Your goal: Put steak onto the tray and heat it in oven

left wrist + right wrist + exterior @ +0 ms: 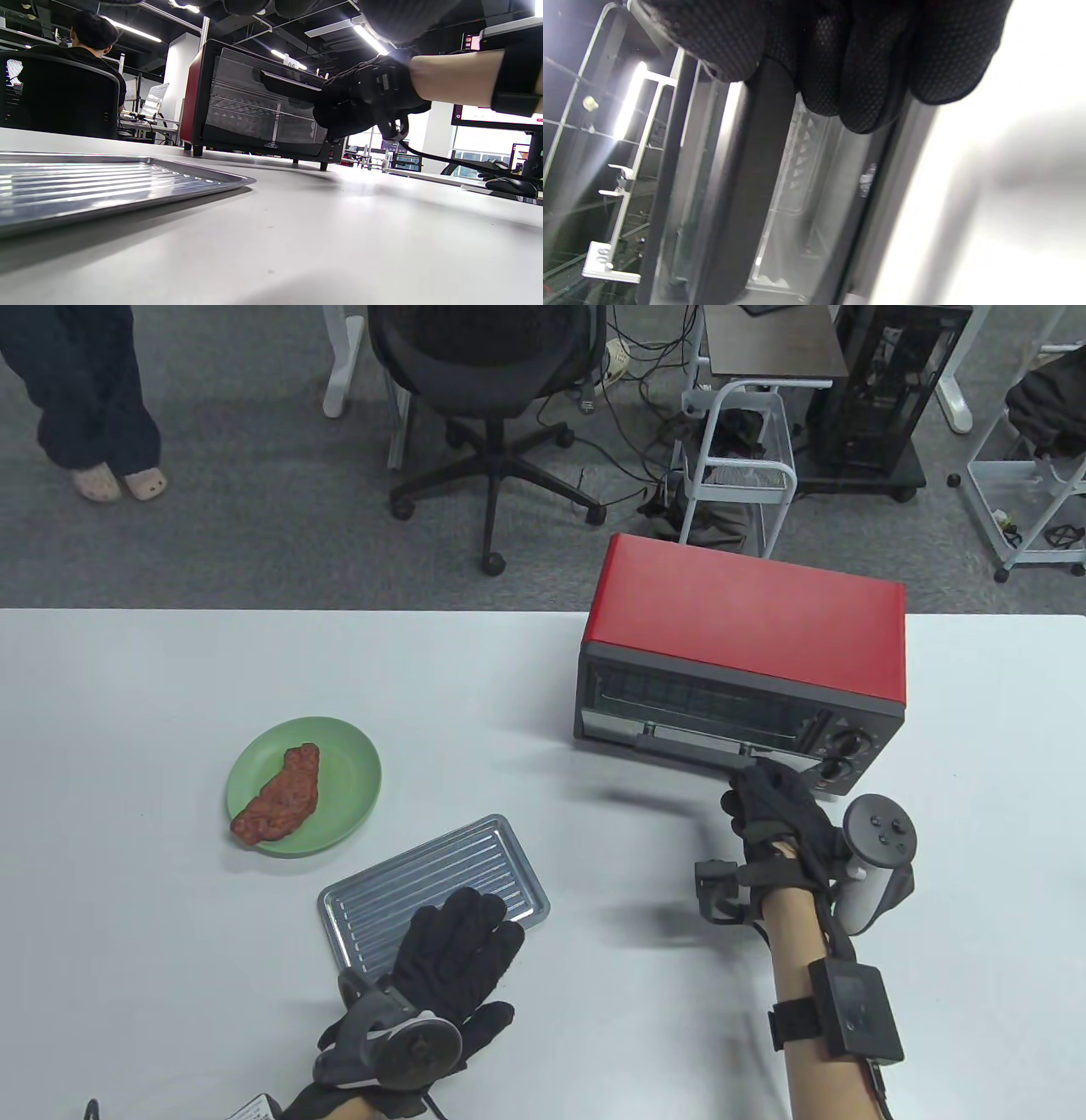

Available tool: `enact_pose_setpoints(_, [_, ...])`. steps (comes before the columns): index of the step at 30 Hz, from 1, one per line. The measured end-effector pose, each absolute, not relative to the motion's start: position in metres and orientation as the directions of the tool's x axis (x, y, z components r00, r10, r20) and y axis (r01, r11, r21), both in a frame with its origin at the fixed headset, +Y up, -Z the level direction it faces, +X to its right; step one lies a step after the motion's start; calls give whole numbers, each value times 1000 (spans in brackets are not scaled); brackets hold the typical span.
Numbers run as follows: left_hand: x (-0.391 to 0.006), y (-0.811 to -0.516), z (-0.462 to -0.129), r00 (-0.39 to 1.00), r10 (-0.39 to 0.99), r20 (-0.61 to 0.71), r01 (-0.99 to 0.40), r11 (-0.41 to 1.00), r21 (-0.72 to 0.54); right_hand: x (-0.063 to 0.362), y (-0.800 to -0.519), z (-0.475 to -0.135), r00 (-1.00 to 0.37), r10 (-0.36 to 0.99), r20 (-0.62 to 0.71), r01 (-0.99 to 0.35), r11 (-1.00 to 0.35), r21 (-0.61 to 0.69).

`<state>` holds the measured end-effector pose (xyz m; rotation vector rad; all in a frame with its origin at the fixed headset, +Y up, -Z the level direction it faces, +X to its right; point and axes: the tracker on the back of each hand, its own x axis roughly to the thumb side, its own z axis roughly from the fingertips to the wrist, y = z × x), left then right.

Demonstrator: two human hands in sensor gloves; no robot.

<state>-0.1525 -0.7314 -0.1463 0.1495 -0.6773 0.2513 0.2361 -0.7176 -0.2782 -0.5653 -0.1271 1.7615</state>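
Table view, left to right: one round green plate (339,763) carries the single reddish-brown steak (280,797), which is not yet on the tray. It looks soft and limp, probably light and a bit slick, so pinching it near the thick middle seems safest. Next lies one ribbed silver metal tray (458,857), stiff and thin; the left hand (450,959) rests on its near end, fingers straight and spread, gripping nothing. Further right on the white table (127,687) stands one red toaster oven (747,628). The right hand (776,814) curls its fingers (848,63) round the black door handle (687,746), the door barely ajar.
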Motion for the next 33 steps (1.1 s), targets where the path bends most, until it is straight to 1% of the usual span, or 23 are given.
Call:
enact_pose_setpoints(3, [-152, -731, -146, 750, 176, 637, -274, 960, 57, 233, -722, -268, -200, 922, -330, -881, -317, -352])
enact_pose_setpoints(5, [-152, -731, -145, 750, 179, 636, -278, 959, 58, 231, -727, -261, -196, 919, -342, -904, -304, -301])
enact_pose_setpoints(9, [-153, -731, -145, 750, 184, 635, -282, 958, 55, 231, -734, -250, -195, 909, -369, -920, -300, -252])
enact_pose_setpoints(12, [-153, -731, -145, 751, 184, 635, -281, 958, 55, 227, -740, -242, -255, 887, -385, -923, -342, -178])
enact_pose_setpoints(15, [-153, -730, -144, 750, 185, 635, -282, 958, 54, 224, -747, -236, -267, 868, -418, -934, -340, -110])
enact_pose_setpoints(19, [-153, -731, -144, 751, 185, 634, -280, 959, 51, 222, -757, -230, -227, 865, -447, -956, -285, -65])
enact_pose_setpoints(21, [-153, -731, -144, 750, 187, 634, -278, 959, 47, 221, -762, -228, -167, 866, -471, -977, -210, -40])
enact_pose_setpoints(24, [-153, -731, -144, 752, 193, 631, -281, 959, 41, 221, -771, -225, -105, 855, -508, -991, -134, -20])
enact_pose_setpoints(33, [-153, -731, -145, 755, 197, 625, -282, 959, 39, 221, -782, -217, -69, 833, -548, -997, -68, 22])
